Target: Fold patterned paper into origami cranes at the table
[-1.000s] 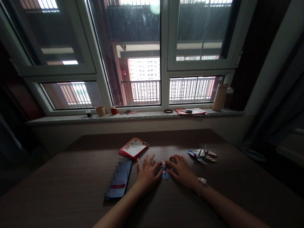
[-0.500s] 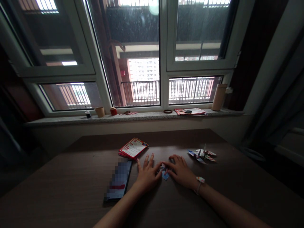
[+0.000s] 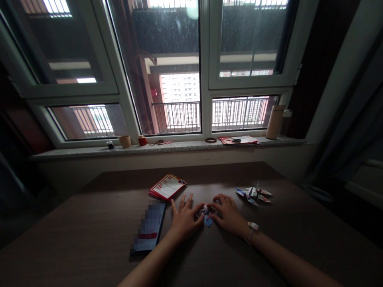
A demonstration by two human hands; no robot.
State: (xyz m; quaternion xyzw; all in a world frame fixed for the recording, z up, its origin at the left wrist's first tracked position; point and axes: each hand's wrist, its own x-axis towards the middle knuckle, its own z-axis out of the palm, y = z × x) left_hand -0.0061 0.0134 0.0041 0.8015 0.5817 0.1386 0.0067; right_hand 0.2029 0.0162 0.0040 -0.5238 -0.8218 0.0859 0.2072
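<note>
A small folded piece of patterned paper, blue at its near tip, lies on the table between my hands. My left hand has thumb and index finger on the paper's left side, its other fingers spread over the tabletop. On the right side, the thumb and index finger of my right hand hold the paper, and the remaining fingers are curled. The fingertips hide part of the folds. Several folded paper cranes in printed paper stand close together, right of my right hand.
A stack of red-edged printed cards lies behind my left hand. A phone rests beside my left forearm on the brown table. Along the windowsill are a paper cup, scissors on sheets, and a bottle.
My fingertips have shifted slightly apart at the paper, and a little more of it shows between them. The cards, phone and cranes stay where they were.
</note>
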